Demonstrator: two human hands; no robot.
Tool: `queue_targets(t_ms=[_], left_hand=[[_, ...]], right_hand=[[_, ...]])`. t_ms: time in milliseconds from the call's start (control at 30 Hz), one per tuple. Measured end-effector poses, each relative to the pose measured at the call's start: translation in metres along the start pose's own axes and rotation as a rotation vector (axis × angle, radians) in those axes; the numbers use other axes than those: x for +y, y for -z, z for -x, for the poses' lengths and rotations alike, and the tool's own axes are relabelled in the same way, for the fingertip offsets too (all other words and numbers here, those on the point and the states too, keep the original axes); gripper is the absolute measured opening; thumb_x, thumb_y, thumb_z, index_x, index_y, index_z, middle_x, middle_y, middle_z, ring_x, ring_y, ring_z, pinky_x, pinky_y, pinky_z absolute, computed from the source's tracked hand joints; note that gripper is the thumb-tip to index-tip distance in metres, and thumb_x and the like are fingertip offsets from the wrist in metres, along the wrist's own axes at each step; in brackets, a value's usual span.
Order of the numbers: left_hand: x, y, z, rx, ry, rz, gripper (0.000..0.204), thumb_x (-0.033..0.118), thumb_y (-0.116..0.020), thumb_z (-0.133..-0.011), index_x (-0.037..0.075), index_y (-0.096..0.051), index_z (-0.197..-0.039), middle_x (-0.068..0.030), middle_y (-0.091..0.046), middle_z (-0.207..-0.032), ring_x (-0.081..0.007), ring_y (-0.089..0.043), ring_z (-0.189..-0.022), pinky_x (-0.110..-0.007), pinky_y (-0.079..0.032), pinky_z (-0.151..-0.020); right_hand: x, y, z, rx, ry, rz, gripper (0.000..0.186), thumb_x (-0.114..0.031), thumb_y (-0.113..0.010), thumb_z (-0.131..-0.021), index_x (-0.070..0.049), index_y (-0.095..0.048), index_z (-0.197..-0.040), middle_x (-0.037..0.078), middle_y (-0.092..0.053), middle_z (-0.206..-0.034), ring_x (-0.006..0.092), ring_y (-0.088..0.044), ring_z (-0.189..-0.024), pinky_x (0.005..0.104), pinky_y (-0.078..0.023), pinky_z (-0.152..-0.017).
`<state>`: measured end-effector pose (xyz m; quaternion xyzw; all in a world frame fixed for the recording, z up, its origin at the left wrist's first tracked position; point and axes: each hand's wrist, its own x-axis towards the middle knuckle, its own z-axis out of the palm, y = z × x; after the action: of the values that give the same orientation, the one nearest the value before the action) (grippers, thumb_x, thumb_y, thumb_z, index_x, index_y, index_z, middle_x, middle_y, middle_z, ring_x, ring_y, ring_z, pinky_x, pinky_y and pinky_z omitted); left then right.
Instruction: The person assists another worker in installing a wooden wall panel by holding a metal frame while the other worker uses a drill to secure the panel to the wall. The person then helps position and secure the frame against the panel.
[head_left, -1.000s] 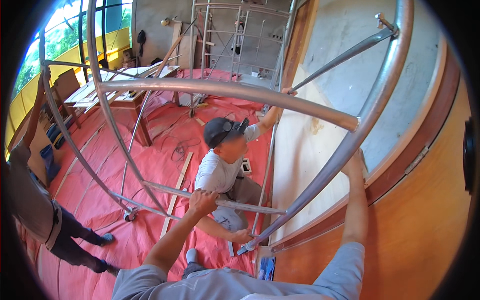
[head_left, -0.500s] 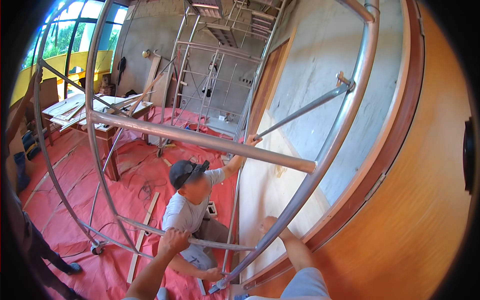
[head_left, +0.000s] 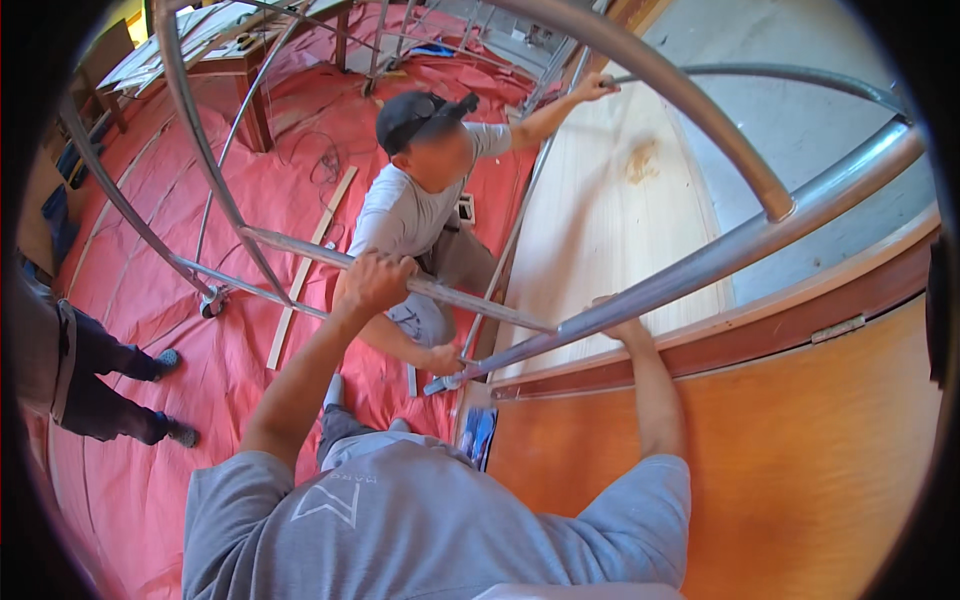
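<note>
My left hand (head_left: 378, 280) is wrapped over the lower rung (head_left: 480, 307) of a metal scaffold frame. My right hand (head_left: 618, 322) is at the frame's thick side tube (head_left: 700, 262), beside a pale wood panel (head_left: 590, 220); the tube crosses in front of it and hides most of its fingers. A co-worker in a dark cap (head_left: 415, 118) crouches beyond the rung. One of their hands (head_left: 597, 87) reaches up to the end of a diagonal brace, and the other hand (head_left: 440, 358) is by the tube's lower end.
Red sheeting (head_left: 240, 400) covers the floor, with a long wood strip (head_left: 310, 270) on it. An orange wood door (head_left: 740, 470) is at my right. Another person's legs (head_left: 105, 385) stand at left. A caster wheel (head_left: 212, 302) and a table (head_left: 255, 65) are farther off.
My view has tipped downward, bringing my shirt into sight. The co-worker still reaches up with one hand and down with the other. My left hand stays on the rung.
</note>
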<state>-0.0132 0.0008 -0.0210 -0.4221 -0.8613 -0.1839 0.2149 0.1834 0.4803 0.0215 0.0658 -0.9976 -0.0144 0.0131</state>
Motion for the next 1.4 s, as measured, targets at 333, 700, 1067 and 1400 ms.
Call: queue_targets(t_ms=[333, 700, 1067, 1400], left_hand=[[0.014, 0.031, 0.0, -0.031, 0.016, -0.003, 0.006, 0.016, -0.06, -0.079, 0.014, -0.066, -0.081, -0.0085, -0.07, -0.073, -0.0237, -0.07, -0.068, -0.038, -0.051, -0.071], [0.014, 0.02, -0.005, -0.011, 0.002, 0.009, 0.005, 0.019, -0.062, -0.08, 0.015, -0.063, -0.082, -0.007, -0.07, -0.071, -0.0232, -0.069, -0.066, -0.038, -0.051, -0.069], [-0.01, 0.023, 0.017, -0.013, 0.057, -0.051, 0.006, 0.021, -0.064, -0.076, 0.016, -0.065, -0.078, -0.009, -0.07, -0.07, -0.026, -0.069, -0.066, -0.041, -0.052, -0.069], [0.008, 0.025, 0.005, -0.099, 0.056, -0.056, 0.013, 0.025, -0.065, -0.077, 0.015, -0.07, -0.084, -0.0099, -0.072, -0.075, -0.0288, -0.07, -0.069, -0.043, -0.054, -0.067]], right_hand=[[-0.054, 0.025, -0.038, -0.107, -0.146, -0.207, 0.032, -0.028, -0.064, -0.088, -0.002, -0.067, -0.07, 0.016, -0.064, -0.064, 0.0344, -0.062, -0.065, 0.0436, -0.048, -0.063], [0.067, -0.099, 0.037, 0.113, -0.241, -0.015, 0.012, -0.015, -0.066, -0.085, -0.006, -0.068, -0.077, 0.011, -0.07, -0.083, 0.0272, -0.065, -0.076, 0.0396, -0.052, -0.071], [-0.144, -0.223, 0.063, -0.112, -0.594, -0.604, 0.015, -0.018, -0.067, -0.086, -0.004, -0.068, -0.08, 0.009, -0.069, -0.08, 0.0221, -0.065, -0.072, 0.0364, -0.052, -0.068], [-0.168, -0.233, 0.109, -0.033, -0.91, -0.822, 0.018, -0.021, -0.067, -0.088, -0.003, -0.068, -0.083, 0.007, -0.068, -0.077, 0.0175, -0.064, -0.07, 0.0334, -0.051, -0.064]])
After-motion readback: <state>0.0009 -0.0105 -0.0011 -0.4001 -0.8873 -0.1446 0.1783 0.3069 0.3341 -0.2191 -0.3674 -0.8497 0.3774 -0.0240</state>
